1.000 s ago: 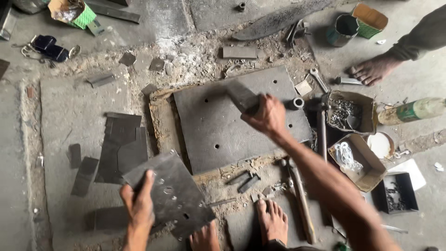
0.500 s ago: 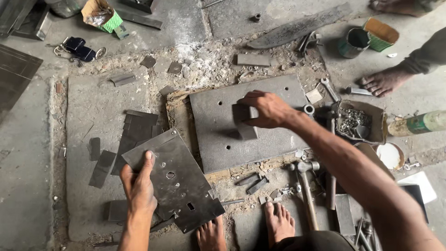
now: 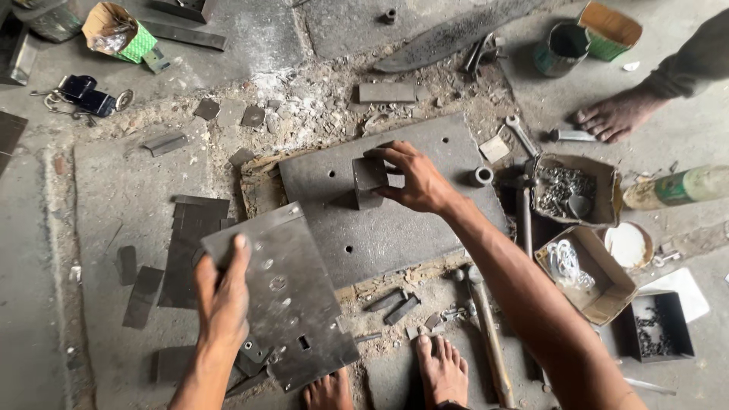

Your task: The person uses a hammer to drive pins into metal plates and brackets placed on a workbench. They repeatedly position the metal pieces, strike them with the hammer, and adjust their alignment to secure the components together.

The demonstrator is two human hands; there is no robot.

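Note:
My left hand (image 3: 222,300) grips the upper left edge of a grey punched metal sheet (image 3: 292,304), holding it tilted above the floor near my feet. My right hand (image 3: 414,178) is closed around a small dark metal block (image 3: 368,181) that rests on a thick steel base plate (image 3: 395,228) with a few holes. The block stands near the plate's middle, a short way from the sheet's far corner.
Flat metal strips (image 3: 190,243) lie left of the plate. A hammer (image 3: 486,334) lies by my right foot. Open cardboard boxes of small parts (image 3: 585,277) sit at right, with a tin can (image 3: 560,47) and another person's foot (image 3: 615,118) beyond. Scrap pieces litter the floor.
My right hand has brought the block down from the plate's far edge to its middle. My left hand has kept hold of the sheet, shifting its grip toward the upper edge.

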